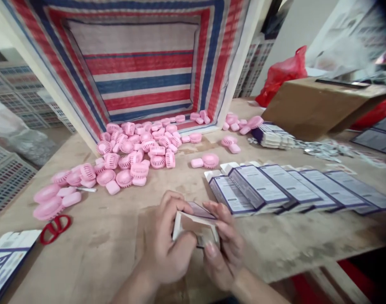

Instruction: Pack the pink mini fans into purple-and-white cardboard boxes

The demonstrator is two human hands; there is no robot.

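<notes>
My left hand (167,245) and my right hand (224,249) both grip a small white and purple carton (196,223) above the near edge of the wooden table (117,236). The carton's end flap is open toward me. Just beyond my right hand lies a row of several overlapping assembled cartons (291,188). A heap of small pink handheld fans (136,152) spreads across the table's middle and left.
A red, white and blue striped woven bag (142,63) lies open on its side behind the fans. Red scissors (55,228) sit at the left. Flat cartons (6,257) lie at the near left. A cardboard box (319,105), a stack of flat cartons (272,135) and a red plastic bag (284,71) stand at the right.
</notes>
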